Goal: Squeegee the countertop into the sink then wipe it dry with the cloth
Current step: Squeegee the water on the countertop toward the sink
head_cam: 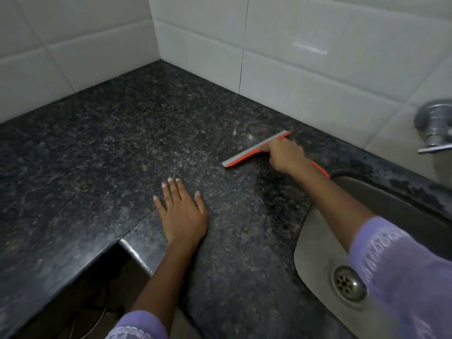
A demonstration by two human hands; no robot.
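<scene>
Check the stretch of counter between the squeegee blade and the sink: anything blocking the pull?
Nothing visible does. The squeegee, held in the right hand, has bare countertop between it and the sink. The left hand rests flat, off to the side.

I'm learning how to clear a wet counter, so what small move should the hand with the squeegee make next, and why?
Probably draw the orange squeegee with the grey blade toward the steel sink. The right hand has it in its grip, blade down on the dark speckled granite countertop near the white tiled wall, the sink lies to its right, and the left hand rests flat, clear of that path.
</scene>
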